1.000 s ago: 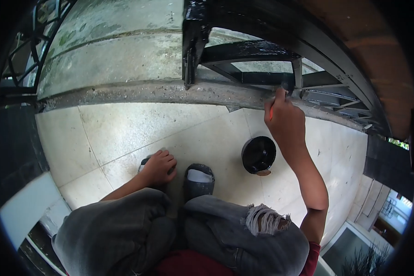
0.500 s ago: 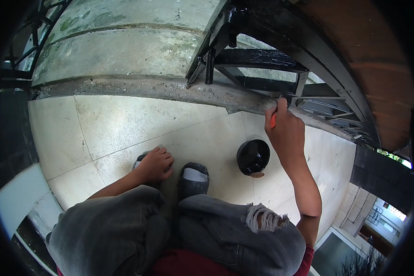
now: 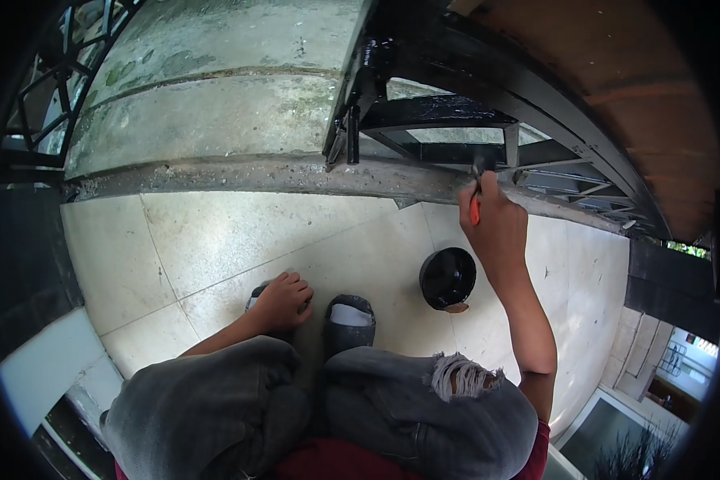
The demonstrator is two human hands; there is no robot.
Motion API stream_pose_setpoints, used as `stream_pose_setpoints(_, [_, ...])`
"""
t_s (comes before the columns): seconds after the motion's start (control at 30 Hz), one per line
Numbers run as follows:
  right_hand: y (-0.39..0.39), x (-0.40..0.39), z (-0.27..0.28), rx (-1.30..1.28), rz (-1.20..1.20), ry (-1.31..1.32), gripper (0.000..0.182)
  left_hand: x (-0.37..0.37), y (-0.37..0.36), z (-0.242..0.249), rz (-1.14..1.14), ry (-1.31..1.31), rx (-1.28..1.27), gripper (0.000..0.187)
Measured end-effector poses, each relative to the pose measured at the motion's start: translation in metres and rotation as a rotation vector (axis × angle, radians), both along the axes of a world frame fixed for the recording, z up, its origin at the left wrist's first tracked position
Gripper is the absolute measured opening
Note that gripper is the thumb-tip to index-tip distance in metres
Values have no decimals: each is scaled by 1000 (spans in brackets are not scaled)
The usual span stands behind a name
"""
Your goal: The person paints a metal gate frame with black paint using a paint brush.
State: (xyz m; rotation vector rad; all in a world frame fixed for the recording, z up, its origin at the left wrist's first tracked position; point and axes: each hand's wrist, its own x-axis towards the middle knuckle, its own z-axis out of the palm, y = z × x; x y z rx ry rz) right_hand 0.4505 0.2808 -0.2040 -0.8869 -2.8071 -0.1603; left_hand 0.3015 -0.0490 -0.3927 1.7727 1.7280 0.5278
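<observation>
My right hand [image 3: 494,218] is wrapped round the orange handle of a paintbrush [image 3: 476,210], its bristles up at the lower bar of a black metal frame [image 3: 448,106]. The bars look wet and glossy in places. Below and left of that hand, a black bowl [image 3: 448,278] with dark, shiny paint inside sits on the tiles, a small brown piece [image 3: 457,308] at its lower edge. My left hand [image 3: 285,300] hangs by my knee above one sandal, fingers loosely curled, and what they hold, if anything, is hidden.
My sandalled foot [image 3: 350,324] rests on the pale tile floor [image 3: 216,240]. A rough concrete ledge [image 3: 240,174] runs between the tiles and the mossy slab [image 3: 216,112]. Another black lattice [image 3: 60,80] stands at the upper left, and a brown panel [image 3: 608,88] at the upper right.
The view has shifted a little, so the floor, bowl and left hand appear slightly lower and further right. The right hand still holds the brush at the frame, with its bristles now more visible.
</observation>
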Motion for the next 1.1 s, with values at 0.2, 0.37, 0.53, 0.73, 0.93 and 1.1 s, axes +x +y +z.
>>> stream_pose_setpoints(0.2, [-5,16,-1,-17,-43,50,13,1,2,4,-4,4,-28,20])
stream_pose_setpoints(0.37, [-1,19,-12,-37,-63,152,15,2,4,3,-2,6,0,19])
stream_pose_setpoints(0.53, [-4,10,-49,-19,-139,343,16,3,3,1,-30,24,-56,20])
stream_pose_setpoints(0.73, [-12,2,-84,-429,-151,646,11,3,3,3,-29,24,-56,20])
stream_pose_setpoints(0.93, [-6,6,-75,-200,-269,743,9,2,5,6,-13,20,-72,19])
stream_pose_setpoints(1.1, [-18,2,-85,-593,-181,693,10,3,6,5,-14,25,-13,18])
